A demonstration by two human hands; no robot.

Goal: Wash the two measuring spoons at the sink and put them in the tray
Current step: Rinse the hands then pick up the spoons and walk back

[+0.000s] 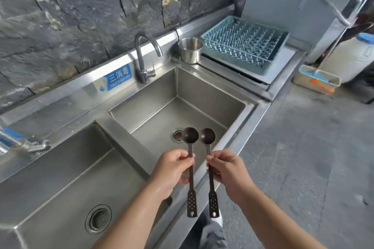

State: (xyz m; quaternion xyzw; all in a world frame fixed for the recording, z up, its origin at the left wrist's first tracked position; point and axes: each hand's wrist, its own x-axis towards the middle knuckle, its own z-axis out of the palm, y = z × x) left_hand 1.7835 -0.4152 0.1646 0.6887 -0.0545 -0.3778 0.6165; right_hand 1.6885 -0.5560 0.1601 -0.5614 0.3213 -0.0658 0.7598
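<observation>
Head view: steel cup (190,49) beside tray (244,44).

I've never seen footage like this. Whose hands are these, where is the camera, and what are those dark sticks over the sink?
No machine here: a person does the job with bare hands. The one picture comes from a wide-angle camera worn on the head, looking forward and down, which is why the arms reach in from the bottom edge.

The left hand pinches one dark measuring spoon, and the right hand pinches the other measuring spoon. Both spoons are held by their handles, bowls up, side by side over the right sink basin, which has a drain at its bottom.

Behind that basin stands a curved faucet; no water runs from it. To its right sit a steel cup and a blue-grey dish tray with nothing in it. A second basin lies on the left.
</observation>
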